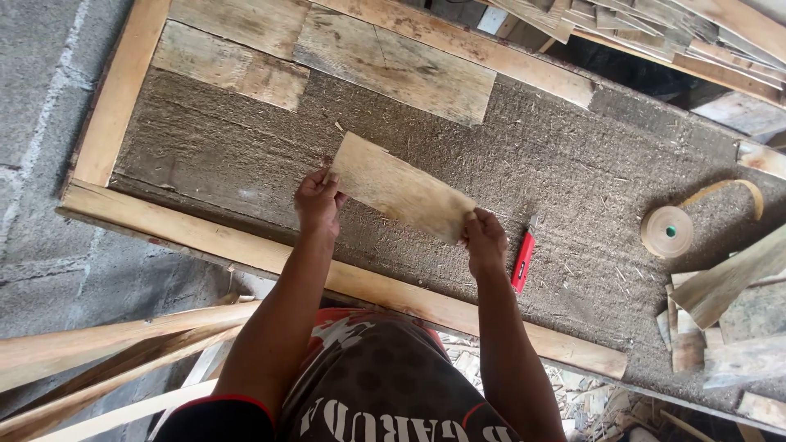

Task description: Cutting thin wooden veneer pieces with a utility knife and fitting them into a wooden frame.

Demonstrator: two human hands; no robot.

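I hold a thin, pale sheet of wood veneer point(399, 187) with both hands above a large panel. My left hand point(318, 201) grips its left end and my right hand point(485, 240) grips its lower right corner. The sheet slopes down to the right. Under it lies the panel point(246, 155), brown and fibrous, with a pale wooden frame point(246, 250) round it. Several veneer pieces point(385, 61) lie flat along the panel's far edge.
A red utility knife point(522, 260) lies on the panel just right of my right hand. Further right sits a roll of tan tape point(667, 231). Loose veneer offcuts point(720, 319) are piled at the right edge, wooden slats point(106, 352) lean at lower left, and a grey block wall point(41, 123) is at left.
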